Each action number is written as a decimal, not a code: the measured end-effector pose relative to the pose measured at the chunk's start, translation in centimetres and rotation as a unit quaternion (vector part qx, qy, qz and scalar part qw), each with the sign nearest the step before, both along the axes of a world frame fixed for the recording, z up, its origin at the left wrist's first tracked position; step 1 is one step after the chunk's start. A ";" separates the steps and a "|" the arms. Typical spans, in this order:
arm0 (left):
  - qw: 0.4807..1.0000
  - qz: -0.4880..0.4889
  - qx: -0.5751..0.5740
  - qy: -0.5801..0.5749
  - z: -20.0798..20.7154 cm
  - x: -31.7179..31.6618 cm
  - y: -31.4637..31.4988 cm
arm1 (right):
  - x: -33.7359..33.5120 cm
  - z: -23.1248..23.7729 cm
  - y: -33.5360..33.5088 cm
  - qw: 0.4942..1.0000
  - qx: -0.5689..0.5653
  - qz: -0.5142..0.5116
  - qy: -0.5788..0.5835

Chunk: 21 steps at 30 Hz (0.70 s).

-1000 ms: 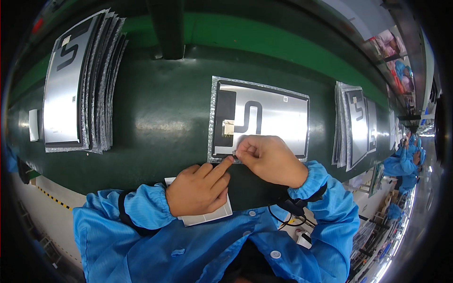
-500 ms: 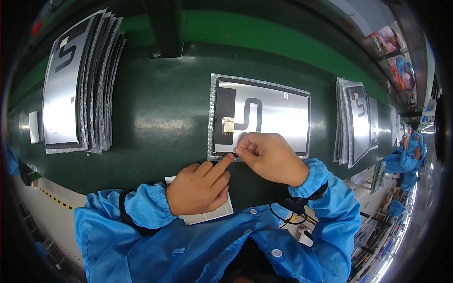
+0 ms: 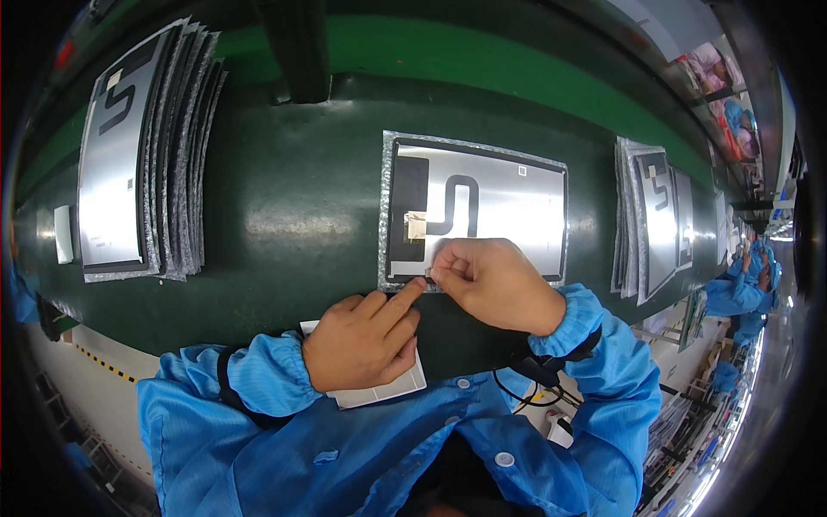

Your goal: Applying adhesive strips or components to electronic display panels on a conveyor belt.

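Observation:
A flat silver display panel (image 3: 508, 211) with a black border lies on a bubble-wrap sheet (image 3: 387, 181) in front of me. It carries a dark S-shaped strip and a small tan patch (image 3: 415, 225) on its left part. My left hand (image 3: 360, 340) has its fingers apart, and its index fingertip touches the panel's near edge, left of centre. Beside that fingertip, my right hand (image 3: 495, 280) is closed in a pinch at the same edge. What the pinch holds is too small to make out. White sheets with fine lines (image 3: 383, 395) lie partly under my left hand.
A tall stack of similar panels with bubble wrap (image 3: 112, 202) stands at the left, near a white block (image 3: 63, 234). Another stack (image 3: 656, 224) stands at the right. A dark post (image 3: 295, 52) rises behind the green table (image 3: 284, 172). People in blue work at the far right.
Both hands stay at the panel's near edge with almost no movement. The whole view has shifted very slightly.

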<state>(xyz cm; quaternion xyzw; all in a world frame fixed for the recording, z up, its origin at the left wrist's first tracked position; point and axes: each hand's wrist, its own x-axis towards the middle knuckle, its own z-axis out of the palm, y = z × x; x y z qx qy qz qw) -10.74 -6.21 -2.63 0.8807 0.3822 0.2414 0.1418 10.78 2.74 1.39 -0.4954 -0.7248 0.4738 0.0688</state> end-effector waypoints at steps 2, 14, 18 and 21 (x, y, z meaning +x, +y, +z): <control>1.000 0.001 -0.004 -0.002 -0.1 0.0 0.0 | -0.1 0.2 0.1 1.000 -0.003 0.002 -0.005; 1.000 -0.001 -0.003 0.007 0.0 0.1 0.0 | -0.1 -0.2 -0.2 1.000 0.020 0.000 -0.002; 1.000 0.000 -0.001 0.003 0.0 0.1 0.0 | 0.3 -0.3 0.0 0.999 -0.026 -0.014 0.034; 1.000 0.000 0.000 0.003 0.0 0.1 0.0 | 0.2 -0.3 0.1 0.999 -0.033 -0.012 0.030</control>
